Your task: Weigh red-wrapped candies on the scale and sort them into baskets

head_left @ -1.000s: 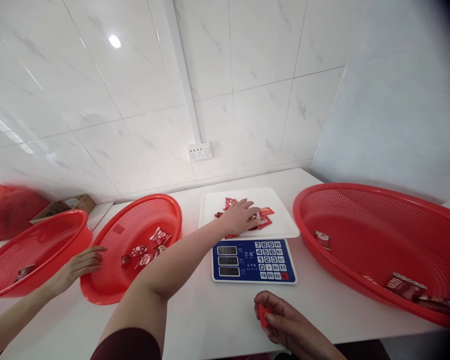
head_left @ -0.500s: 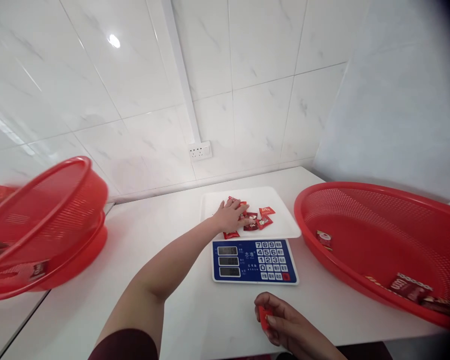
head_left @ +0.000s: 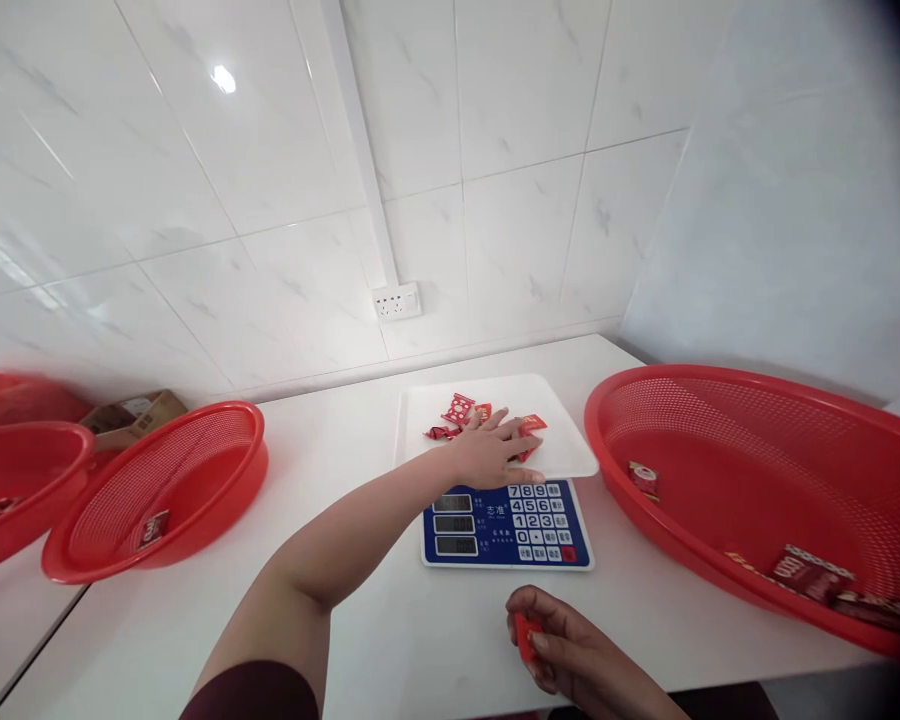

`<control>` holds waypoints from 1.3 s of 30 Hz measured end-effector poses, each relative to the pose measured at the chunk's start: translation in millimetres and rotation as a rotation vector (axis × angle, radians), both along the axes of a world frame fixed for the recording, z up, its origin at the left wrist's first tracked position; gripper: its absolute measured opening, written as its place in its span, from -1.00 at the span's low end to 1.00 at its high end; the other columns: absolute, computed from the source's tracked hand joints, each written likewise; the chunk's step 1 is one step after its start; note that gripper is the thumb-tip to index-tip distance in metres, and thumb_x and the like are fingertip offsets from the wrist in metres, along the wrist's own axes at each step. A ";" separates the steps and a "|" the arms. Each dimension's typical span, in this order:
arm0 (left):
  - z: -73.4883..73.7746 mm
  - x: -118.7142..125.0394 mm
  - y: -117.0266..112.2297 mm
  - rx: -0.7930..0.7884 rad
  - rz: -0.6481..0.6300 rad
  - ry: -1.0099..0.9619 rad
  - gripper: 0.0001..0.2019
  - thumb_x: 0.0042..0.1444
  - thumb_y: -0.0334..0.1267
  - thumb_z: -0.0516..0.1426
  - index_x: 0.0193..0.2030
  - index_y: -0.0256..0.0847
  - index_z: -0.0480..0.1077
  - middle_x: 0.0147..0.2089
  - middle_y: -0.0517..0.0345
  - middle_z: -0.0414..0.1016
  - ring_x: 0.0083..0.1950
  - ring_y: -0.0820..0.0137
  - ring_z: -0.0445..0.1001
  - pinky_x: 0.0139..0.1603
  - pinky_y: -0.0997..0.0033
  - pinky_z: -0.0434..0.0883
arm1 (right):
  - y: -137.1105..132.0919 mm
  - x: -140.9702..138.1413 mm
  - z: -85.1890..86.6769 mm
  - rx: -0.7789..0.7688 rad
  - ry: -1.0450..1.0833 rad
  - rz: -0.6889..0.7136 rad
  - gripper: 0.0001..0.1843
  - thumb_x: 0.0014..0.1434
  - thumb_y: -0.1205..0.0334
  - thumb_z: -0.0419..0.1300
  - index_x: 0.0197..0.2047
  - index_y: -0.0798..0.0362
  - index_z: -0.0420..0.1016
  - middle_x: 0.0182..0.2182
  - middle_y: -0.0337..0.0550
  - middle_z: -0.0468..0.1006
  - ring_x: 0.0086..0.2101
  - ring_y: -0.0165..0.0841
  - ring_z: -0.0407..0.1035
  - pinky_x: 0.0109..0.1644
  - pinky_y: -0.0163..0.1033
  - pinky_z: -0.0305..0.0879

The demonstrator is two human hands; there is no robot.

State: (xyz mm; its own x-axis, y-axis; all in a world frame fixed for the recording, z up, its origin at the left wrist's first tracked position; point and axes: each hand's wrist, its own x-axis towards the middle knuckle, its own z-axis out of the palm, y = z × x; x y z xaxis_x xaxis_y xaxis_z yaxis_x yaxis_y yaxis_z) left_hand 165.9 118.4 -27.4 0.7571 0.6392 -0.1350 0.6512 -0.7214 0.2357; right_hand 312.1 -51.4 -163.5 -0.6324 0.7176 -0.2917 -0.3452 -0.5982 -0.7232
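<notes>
My left hand (head_left: 487, 452) lies palm down, fingers spread, over small red wrapped candies (head_left: 461, 408) on the white tray (head_left: 420, 395) of a scale. Some candies are hidden beneath it. The scale's blue keypad panel (head_left: 506, 555) with its displays faces me, and my wrist crosses its upper edge. Nearer the table's front edge, my right hand (head_left: 559, 640) is closed around a small red candy packet (head_left: 525, 637); the fingers hide much of it.
A large red basket (head_left: 675, 372) with several packets stands on the right. At the left are a red basket (head_left: 255, 460) holding a dark red packet (head_left: 152, 530), another red basket (head_left: 30, 440) and a cardboard box (head_left: 131, 415). A socket (head_left: 397, 301) is on the wall.
My left hand has slid right and toward me across the candies, uncovering some at the left. The raised, tilted basket has moved off leftward, revealing the lower one. My right hand stays put.
</notes>
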 end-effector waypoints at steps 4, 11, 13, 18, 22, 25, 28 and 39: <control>0.8 2.8 -3.6 0.027 -0.025 -0.026 -0.38 0.20 0.24 -0.15 0.19 -0.11 0.28 0.34 -0.03 0.20 0.46 0.07 -0.16 0.39 -0.16 -0.24 | 0.5 -0.2 -0.2 0.000 -0.001 0.003 -0.56 -0.06 0.01 0.40 -0.15 -0.02 0.41 -0.39 -0.29 0.36 -0.48 -0.56 0.21 -0.39 -0.38 0.07; 1.5 19.3 5.9 0.076 0.022 -0.039 -0.35 0.21 0.22 -0.17 0.33 -0.08 0.05 0.45 0.00 -0.04 0.48 0.10 -0.28 0.40 -0.12 -0.23 | 1.8 -1.5 0.5 -0.017 -0.007 0.006 -0.56 -0.08 0.02 0.41 -0.17 -0.02 0.40 -0.40 -0.29 0.36 -0.48 -0.55 0.21 -0.39 -0.38 0.07; -1.0 25.4 11.0 0.061 0.021 -0.012 -0.37 0.22 0.20 -0.19 0.32 -0.07 0.08 0.45 0.04 -0.04 0.48 0.09 -0.29 0.40 -0.15 -0.25 | 1.7 -1.9 2.8 -0.019 -0.008 -0.004 -0.54 -0.09 0.01 0.42 -0.17 -0.02 0.41 -0.40 -0.30 0.36 -0.49 -0.55 0.20 -0.40 -0.38 0.07; -4.5 24.1 16.6 0.074 0.095 0.029 -0.42 0.27 0.11 -0.25 0.15 -0.21 0.30 0.37 -0.10 0.14 0.46 0.02 -0.18 0.38 -0.19 -0.29 | 0.5 -1.3 12.8 -0.037 -0.008 -0.012 -0.54 -0.11 0.01 0.43 -0.18 -0.01 0.42 -0.39 -0.30 0.37 -0.48 -0.56 0.21 -0.38 -0.39 0.07; 0.7 4.1 19.4 0.066 0.189 0.024 -0.44 0.26 0.13 -0.25 0.17 -0.13 0.28 0.28 -0.04 0.29 0.44 0.01 -0.11 0.36 -0.20 -0.19 | 0.1 -0.5 17.3 -0.034 -0.007 0.002 -0.55 -0.09 0.03 0.42 -0.16 0.00 0.43 -0.39 -0.29 0.37 -0.48 -0.57 0.21 -0.38 -0.39 0.07; 6.8 -15.5 25.4 0.051 0.284 -0.009 -0.47 0.26 0.13 -0.25 0.21 -0.01 0.22 0.30 0.04 0.26 0.43 0.05 -0.09 0.35 -0.18 -0.12 | -0.2 -0.9 17.6 -0.031 -0.006 0.005 -0.55 -0.09 0.03 0.42 -0.17 0.00 0.43 -0.39 -0.29 0.37 -0.48 -0.56 0.21 -0.38 -0.38 0.08; 13.2 -35.2 31.5 0.032 0.361 -0.043 -0.46 0.27 0.11 -0.26 0.25 -0.05 0.17 0.34 -0.01 0.18 0.43 0.07 -0.07 0.35 -0.15 -0.09 | -0.3 -1.9 17.6 -0.023 -0.004 0.010 -0.55 -0.10 0.02 0.43 -0.18 0.00 0.44 -0.39 -0.29 0.37 -0.48 -0.57 0.20 -0.39 -0.38 0.07; 18.1 -94.2 25.8 -0.214 0.267 0.085 0.14 -0.23 0.32 0.24 0.42 0.02 -0.20 0.49 -0.06 -0.28 0.47 -0.03 -0.34 0.37 -0.22 -0.15 | -0.6 -1.1 11.1 -0.033 0.029 0.017 -0.61 -0.02 0.06 0.40 -0.16 0.00 0.45 -0.38 -0.29 0.37 -0.48 -0.57 0.19 -0.39 -0.38 0.03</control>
State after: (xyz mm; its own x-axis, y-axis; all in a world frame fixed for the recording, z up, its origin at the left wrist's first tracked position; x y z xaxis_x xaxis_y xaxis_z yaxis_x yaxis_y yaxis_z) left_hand 71.7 144.2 -9.2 0.5474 0.7635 -0.3427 0.8339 -0.4635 0.2997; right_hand 311.0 -51.9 -152.4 -0.6533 0.6965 -0.2968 -0.3550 -0.6280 -0.6925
